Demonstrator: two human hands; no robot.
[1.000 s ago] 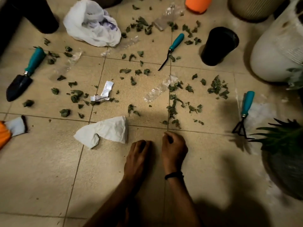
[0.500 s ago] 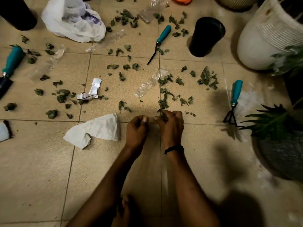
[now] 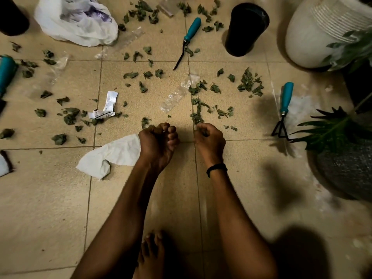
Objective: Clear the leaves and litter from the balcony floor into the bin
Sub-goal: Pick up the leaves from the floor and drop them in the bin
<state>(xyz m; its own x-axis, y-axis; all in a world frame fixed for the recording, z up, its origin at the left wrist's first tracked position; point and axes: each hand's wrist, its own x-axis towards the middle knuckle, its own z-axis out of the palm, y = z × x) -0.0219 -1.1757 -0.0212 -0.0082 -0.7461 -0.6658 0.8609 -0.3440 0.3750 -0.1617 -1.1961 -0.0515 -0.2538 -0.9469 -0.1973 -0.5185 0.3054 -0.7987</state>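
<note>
1. Tiled floor (image 3: pixel 50 198): hard, gritty, beige, with litter strewn across it.
2. White plastic bag (image 3: pixel 76 21), far left: limp and near weightless. I judge it best taken by a fold.
3. Crumpled paper (image 3: pixel 112 156), just beside my left hand (image 3: pixel 158 137): light, pinch an edge.
4. Left hand clenched, contents not visible. Right hand (image 3: pixel 210 137) grips a clump of leaves (image 3: pixel 202 131).
5. Clear wrapper (image 3: pixel 177 93): looks slick, thin.
6. Remaining leaves on the floor: curled, probably brittle. Scoop them in bunches.
</note>
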